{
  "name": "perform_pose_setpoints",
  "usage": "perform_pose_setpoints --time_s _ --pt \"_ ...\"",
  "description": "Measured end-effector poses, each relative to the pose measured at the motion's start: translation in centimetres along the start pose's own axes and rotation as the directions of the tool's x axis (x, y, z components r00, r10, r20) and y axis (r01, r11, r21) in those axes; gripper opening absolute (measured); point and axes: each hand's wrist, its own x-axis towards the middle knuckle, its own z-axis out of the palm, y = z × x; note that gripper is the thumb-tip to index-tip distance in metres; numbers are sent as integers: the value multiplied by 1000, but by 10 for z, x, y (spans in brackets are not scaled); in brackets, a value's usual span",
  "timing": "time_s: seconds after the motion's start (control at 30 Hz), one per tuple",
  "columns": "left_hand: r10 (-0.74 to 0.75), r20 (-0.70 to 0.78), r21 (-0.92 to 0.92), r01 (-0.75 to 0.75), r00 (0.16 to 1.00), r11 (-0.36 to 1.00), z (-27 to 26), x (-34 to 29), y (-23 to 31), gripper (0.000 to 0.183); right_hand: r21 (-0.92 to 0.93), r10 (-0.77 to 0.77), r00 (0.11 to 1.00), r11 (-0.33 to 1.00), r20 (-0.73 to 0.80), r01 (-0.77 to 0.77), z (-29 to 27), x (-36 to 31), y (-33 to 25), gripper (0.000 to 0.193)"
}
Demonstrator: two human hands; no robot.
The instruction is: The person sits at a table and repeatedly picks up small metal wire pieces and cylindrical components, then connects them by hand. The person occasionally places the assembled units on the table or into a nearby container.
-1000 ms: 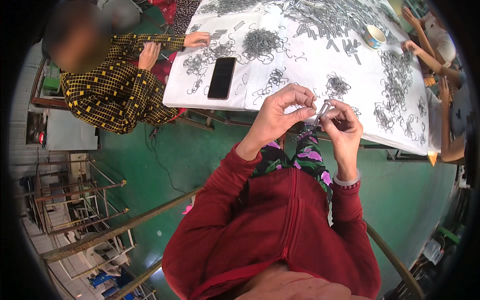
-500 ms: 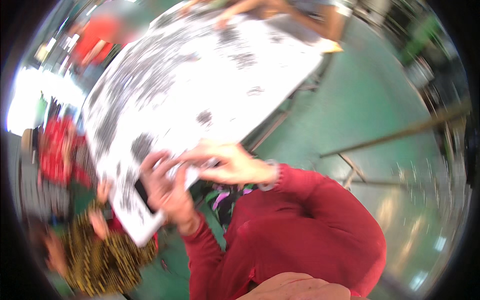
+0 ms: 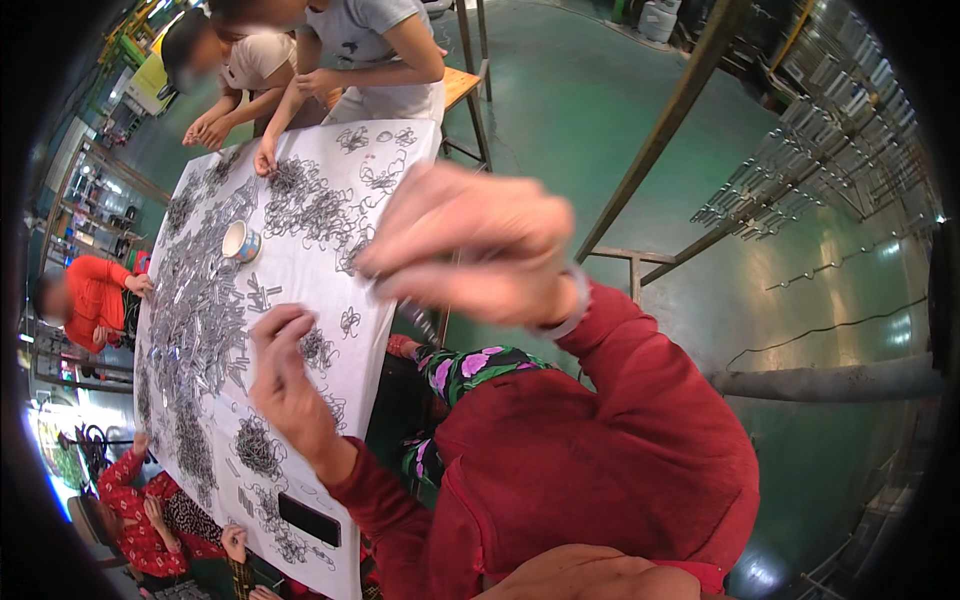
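My right hand [image 3: 480, 250] is raised above the table's near edge, blurred, with thumb and fingertips pinched together. A small grey metal piece shows at its fingertips, too smeared to name. My left hand [image 3: 292, 390] hovers over the white-covered table [image 3: 290, 270], its fingers loosely bent and apart, with nothing visible in them. Below it lies a heap of bent dark wire pieces [image 3: 258, 447]. More curled wire pieces [image 3: 318, 348] are scattered between my hands. A large spread of flat grey metal strips [image 3: 195, 310] covers the table's middle.
A paper cup [image 3: 241, 243] stands among the metal pieces. A black phone [image 3: 309, 520] lies near the table's close corner. Several people sit or stand around the table, one with a hand [image 3: 265, 160] on a wire pile. To the right are a metal frame [image 3: 660, 130] and hanging rods [image 3: 800, 160].
My hands were close together over the table's edge and are now apart, the right one raised. The view has turned, and the table now shows sharply.
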Motion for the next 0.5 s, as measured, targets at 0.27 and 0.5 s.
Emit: perform_pose_setpoints --time_s 0.27,0.5 --pt "-711 609 16 890 353 456 45 -157 -239 33 -308 -173 948 947 -268 86 -93 29 -64 15" --pt "-559 545 325 458 624 828 19 -358 -322 16 -539 -320 827 842 -462 25 -176 53 -139 13"
